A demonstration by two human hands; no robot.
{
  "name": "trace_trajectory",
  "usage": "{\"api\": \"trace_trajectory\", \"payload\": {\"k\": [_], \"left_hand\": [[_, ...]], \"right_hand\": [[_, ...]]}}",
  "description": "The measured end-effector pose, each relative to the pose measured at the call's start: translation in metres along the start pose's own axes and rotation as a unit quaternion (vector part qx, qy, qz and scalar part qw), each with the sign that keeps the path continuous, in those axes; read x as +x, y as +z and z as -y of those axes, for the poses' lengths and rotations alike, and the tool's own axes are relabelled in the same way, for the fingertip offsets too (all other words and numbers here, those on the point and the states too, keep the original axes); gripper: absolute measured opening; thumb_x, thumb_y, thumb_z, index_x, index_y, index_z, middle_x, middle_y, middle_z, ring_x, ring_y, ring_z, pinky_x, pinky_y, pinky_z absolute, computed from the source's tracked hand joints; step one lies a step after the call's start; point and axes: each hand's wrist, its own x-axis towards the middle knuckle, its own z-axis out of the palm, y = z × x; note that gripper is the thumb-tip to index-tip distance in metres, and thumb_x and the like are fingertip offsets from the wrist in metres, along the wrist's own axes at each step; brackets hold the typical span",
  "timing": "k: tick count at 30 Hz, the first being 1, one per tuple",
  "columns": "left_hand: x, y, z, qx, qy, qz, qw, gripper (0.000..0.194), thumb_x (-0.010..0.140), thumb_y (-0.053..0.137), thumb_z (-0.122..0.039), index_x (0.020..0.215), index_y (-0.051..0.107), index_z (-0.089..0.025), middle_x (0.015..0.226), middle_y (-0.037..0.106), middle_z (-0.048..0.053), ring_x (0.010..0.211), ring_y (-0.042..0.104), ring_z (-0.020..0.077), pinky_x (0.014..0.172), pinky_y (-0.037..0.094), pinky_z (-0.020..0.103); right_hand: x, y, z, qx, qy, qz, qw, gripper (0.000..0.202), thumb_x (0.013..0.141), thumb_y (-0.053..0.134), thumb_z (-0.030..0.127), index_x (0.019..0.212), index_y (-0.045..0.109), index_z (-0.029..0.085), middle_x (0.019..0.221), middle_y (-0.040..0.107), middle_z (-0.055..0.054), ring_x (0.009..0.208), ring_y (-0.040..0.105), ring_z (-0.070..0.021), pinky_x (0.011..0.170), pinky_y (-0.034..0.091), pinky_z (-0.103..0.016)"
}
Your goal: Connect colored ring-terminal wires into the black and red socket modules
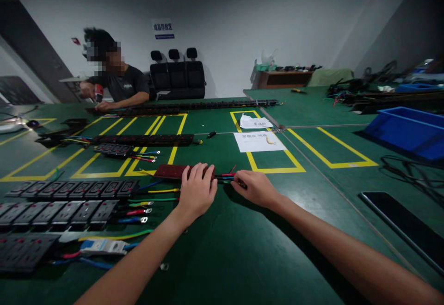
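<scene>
The green desk [222, 240] carries a dark red block [169, 172] near its middle, lying flat, apparently so the left hand [197, 187] can steady its right end; whether that grip closes or merely presses, I cannot tell. The right hand [255, 187] has its grip pinched on thin wires [225, 176] (several colours) leaving that end, seemingly to gather them.

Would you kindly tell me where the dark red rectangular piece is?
In the head view, the dark red rectangular piece lies just left of centre, under the left hand.
</scene>
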Motion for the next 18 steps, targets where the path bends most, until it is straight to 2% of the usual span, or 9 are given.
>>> {"api": "trace_trajectory", "payload": {"k": [18], "left_hand": [[0.0007, -0.0032, -0.0006, -0.009, -0.004, 0.014, 1.000, 0.045, 0.105, 0.039, -0.038, 0.141, 0.058, -0.020, 0.143, 0.060, 0.013, 0.137, 0.051, 0.0310, 0.117, 0.034, 0.058]], "right_hand": [[-0.0012, 0.0018, -0.0014, -0.002, 0.009, 0.001, 1.000, 0.017, 0.097, 0.057, 0.028, 0.082, 0.058, 0.020, 0.073, 0.061, 0.000, 0.062, 0.051, -0.0129, 0.058, 0.027, -0.027]]}}
